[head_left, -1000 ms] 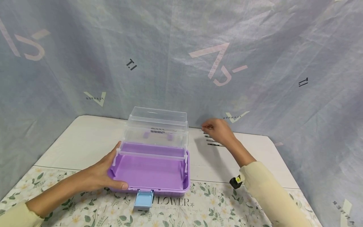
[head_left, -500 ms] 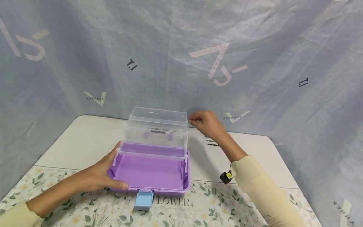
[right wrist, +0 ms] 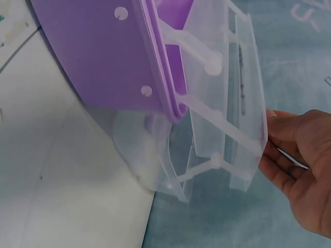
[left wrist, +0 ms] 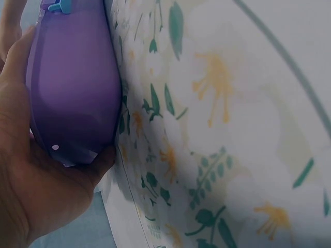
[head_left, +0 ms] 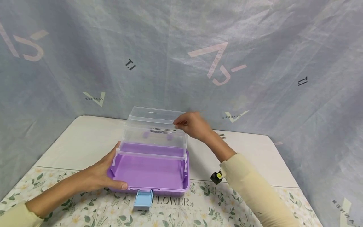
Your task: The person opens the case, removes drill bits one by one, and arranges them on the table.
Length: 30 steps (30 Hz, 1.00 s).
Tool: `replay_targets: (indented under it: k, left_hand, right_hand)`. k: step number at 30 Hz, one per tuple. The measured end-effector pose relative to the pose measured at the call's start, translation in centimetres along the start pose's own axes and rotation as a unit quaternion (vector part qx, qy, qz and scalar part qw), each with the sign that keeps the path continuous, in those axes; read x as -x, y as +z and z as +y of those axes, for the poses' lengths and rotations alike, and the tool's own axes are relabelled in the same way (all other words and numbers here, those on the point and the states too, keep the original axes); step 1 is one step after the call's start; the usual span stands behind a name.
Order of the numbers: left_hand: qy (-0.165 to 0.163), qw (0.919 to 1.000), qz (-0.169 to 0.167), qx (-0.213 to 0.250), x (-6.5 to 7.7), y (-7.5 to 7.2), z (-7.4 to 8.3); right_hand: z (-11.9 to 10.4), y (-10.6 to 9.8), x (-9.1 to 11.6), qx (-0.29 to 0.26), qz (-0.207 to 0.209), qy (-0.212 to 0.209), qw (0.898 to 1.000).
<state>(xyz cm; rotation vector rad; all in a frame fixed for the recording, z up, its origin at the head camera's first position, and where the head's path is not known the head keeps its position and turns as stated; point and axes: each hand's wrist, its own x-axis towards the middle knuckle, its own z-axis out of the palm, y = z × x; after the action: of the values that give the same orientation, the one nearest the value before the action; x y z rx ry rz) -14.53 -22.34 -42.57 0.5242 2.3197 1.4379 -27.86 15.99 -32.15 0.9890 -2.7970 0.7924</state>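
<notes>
The left hand [head_left: 103, 175] grips the near left corner of the purple box [head_left: 153, 175], its thumb along the front rim and its other fingers round the end wall, probably to stop the light plastic from sliding or tipping while the other side is busy. The right hand [head_left: 193, 126] reaches over the right end of the upper clear tray [head_left: 146, 119], thumb and fingers drawn together as in a pinch; whether a thin piece sits between the fingertips cannot be told, since neither the head view nor the right wrist view shows one. Under those fingertips a few dark drill bits [head_left: 163, 130] lie roughly side by side and lengthwise in that tray, which seems to suit their long, slim shape. The trays stand fanned up on their side arms [right wrist: 235, 126], the lower clear tray [head_left: 153, 154] set back over the box, so the upper one is within easy reach and the purple bottom is bare to view. In front, the blue latch [head_left: 143, 199] hangs down unfastened, as the open box requires. Beyond the right forearm, more bits [head_left: 221, 135] rest on the white table [head_left: 249, 157], partly hidden by it, close enough for a short reach.
</notes>
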Motion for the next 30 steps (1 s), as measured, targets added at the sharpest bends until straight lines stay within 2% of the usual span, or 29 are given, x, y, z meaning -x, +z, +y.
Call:
replay_targets:
  k: [11, 30]
  left_hand:
    - [0.004, 0.9999, 0.004, -0.009, 0.1, 0.0, 0.2]
    - [0.008, 0.9998, -0.001, 0.02, -0.1, 0.0, -0.1]
  right_hand:
    - [-0.5, 0.6, -1.0, 0.017, -0.052, 0.005, 0.998]
    - [-0.6, 1.1, -1.5, 0.046, -0.065, 0.014, 0.997]
